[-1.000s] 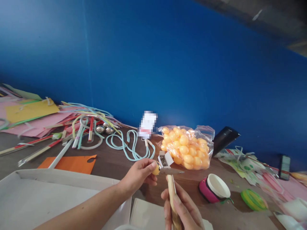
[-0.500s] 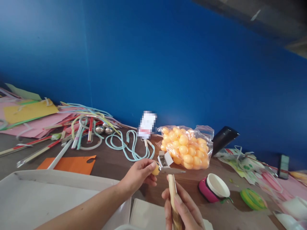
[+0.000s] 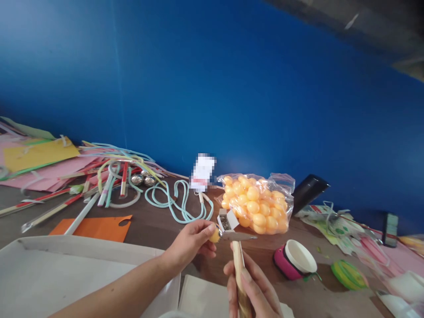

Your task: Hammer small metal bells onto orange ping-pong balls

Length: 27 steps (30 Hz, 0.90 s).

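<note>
My left hand (image 3: pixel 194 240) comes in from the lower left and pinches a small rounded yellow piece with a shiny silvery edge (image 3: pixel 215 235); the fingers partly hide it. A thin, pointed grey blade (image 3: pixel 238 236) extends right from beside that piece; I cannot tell whether the two are joined. My right hand (image 3: pixel 255 282) is closed around a pale wooden stick (image 3: pixel 239 265), upright with its top end bare and the thumb along its side. Just beyond my hands stands a small open white box (image 3: pixel 231 219) of tiny metal pieces.
Behind the box lies a clear bag of orange balls (image 3: pixel 253 206). A pink-and-white cup (image 3: pixel 300 258) stands right, by a green ring-shaped roll (image 3: pixel 347 274). A light blue cord (image 3: pixel 172 201) and a white tray (image 3: pixel 82 247) are left. Sticks and coloured sheets (image 3: pixel 43 154) pile up farther left.
Both hands keep nearly the same place and grip. The yellow piece has turned or shifted very slightly, with a little more of its silvery edge and the blade showing.
</note>
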### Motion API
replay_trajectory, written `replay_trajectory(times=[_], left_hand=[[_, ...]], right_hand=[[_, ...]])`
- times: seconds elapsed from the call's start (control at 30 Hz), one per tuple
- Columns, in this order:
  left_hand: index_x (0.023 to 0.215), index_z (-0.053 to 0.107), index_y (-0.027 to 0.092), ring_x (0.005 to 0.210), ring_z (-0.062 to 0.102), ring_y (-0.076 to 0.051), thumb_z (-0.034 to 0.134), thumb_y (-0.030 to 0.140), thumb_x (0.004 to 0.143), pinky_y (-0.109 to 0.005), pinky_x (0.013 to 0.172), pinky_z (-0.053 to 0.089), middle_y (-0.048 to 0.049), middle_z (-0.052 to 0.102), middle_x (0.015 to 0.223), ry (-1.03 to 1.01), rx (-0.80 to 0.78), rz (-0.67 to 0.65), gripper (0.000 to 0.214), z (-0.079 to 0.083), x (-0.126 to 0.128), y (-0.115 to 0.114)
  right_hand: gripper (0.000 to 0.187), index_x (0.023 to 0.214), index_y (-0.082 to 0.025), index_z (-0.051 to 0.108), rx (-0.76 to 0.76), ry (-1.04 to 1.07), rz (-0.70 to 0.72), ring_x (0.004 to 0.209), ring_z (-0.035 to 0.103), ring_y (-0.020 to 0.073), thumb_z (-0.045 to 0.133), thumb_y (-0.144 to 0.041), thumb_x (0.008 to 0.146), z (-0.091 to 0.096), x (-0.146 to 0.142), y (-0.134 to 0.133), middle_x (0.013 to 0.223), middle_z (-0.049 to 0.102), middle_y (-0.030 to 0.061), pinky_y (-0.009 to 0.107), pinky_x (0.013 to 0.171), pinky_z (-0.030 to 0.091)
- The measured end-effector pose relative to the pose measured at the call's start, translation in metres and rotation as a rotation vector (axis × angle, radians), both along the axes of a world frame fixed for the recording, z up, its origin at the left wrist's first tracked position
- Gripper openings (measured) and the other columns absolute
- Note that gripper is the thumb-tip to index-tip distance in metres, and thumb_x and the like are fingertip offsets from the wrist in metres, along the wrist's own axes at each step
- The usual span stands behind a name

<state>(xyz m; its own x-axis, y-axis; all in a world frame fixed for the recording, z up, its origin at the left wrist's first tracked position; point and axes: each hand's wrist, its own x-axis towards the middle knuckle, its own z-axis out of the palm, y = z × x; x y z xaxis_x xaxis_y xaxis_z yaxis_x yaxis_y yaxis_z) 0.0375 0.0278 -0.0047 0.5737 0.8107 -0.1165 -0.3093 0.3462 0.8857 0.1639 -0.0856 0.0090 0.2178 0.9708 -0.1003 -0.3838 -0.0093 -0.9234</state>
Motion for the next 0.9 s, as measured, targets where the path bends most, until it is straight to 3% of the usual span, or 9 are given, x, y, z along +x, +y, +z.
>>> replay_trajectory(times=[0.2,0.43,0.6,0.8,0.9], left_hand=[[0.086,0.056,0.012,0.059,0.055,-0.009,0.057,0.042,0.077,-0.024,0.057,0.05,-0.0011,0.053,0.071,0.002,-0.003,0.003,0.031,0.0007,-0.0001,-0.0008],[0.085,0.056,0.013,0.06,0.056,-0.01,0.057,0.044,0.076,-0.026,0.058,0.05,-0.0017,0.054,0.073,-0.015,0.002,0.007,0.033,-0.001,0.0001,-0.0002],[0.084,0.056,0.013,0.06,0.056,-0.011,0.057,0.045,0.076,-0.026,0.057,0.05,-0.0014,0.054,0.072,-0.007,0.006,0.007,0.033,-0.0017,0.0,-0.0003],[0.084,0.055,0.012,0.06,0.056,-0.011,0.057,0.043,0.077,-0.025,0.056,0.05,-0.0013,0.053,0.07,0.014,0.017,0.01,0.031,0.002,-0.0001,-0.0022],[0.084,0.055,0.012,0.059,0.056,-0.011,0.057,0.043,0.076,-0.026,0.056,0.05,-0.0016,0.054,0.07,0.033,0.021,0.011,0.032,0.0023,0.0007,-0.0028]], right_hand=[[0.034,0.104,-0.017,0.063,0.008,0.013,0.002,0.033,0.053,0.0072,0.066,-0.035,0.075,-0.0005,-0.0002,0.0011,0.067,0.067,0.0063,0.013,0.032,0.038],[0.032,0.101,-0.019,0.065,-0.044,0.038,-0.017,0.033,0.053,0.0073,0.069,-0.034,0.073,0.0051,-0.0023,-0.0022,0.056,0.063,0.0024,0.012,0.033,0.038],[0.037,0.106,-0.021,0.063,-0.04,0.009,-0.052,0.034,0.053,0.0079,0.068,-0.035,0.073,0.0019,-0.0025,-0.0022,0.072,0.068,0.007,0.015,0.033,0.04],[0.037,0.105,-0.018,0.064,-0.032,0.014,-0.017,0.032,0.052,0.0081,0.068,-0.037,0.073,-0.0005,-0.0015,-0.0005,0.059,0.065,0.0048,0.014,0.031,0.038],[0.039,0.106,-0.019,0.063,-0.044,0.034,-0.056,0.035,0.053,0.0085,0.07,-0.035,0.071,0.0006,-0.0028,-0.0016,0.066,0.067,0.0057,0.015,0.033,0.04]])
